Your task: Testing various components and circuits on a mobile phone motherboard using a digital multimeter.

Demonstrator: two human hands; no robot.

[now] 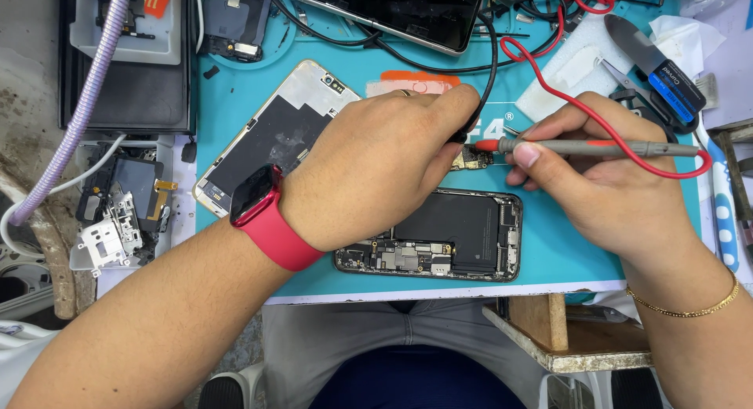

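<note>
Two test probes meet over a small circuit board lying on the teal mat between the hands. Right hand: fingers closed in a pen grip on the grey probe with red tip, its point touching the board; the red lead loops away beyond that hand. Left hand: curled shut around the black probe, whose black lead runs away from the person; a red wristwatch sits on this wrist, a thin gold bracelet on the other.

Just nearer the person than the hands, partly under the left one, lies an opened phone body showing a black battery and boards. Beyond the left wrist rests a detached display panel, face down. A pink rectangular strip lies on the mat just past the left knuckles. Beyond the right hand: white foam pad, tweezers, and a black tool bearing a blue rectangular label. Outside the left forearm, on the surface, lie loose metal brackets and parts and a lilac braided cable.
</note>
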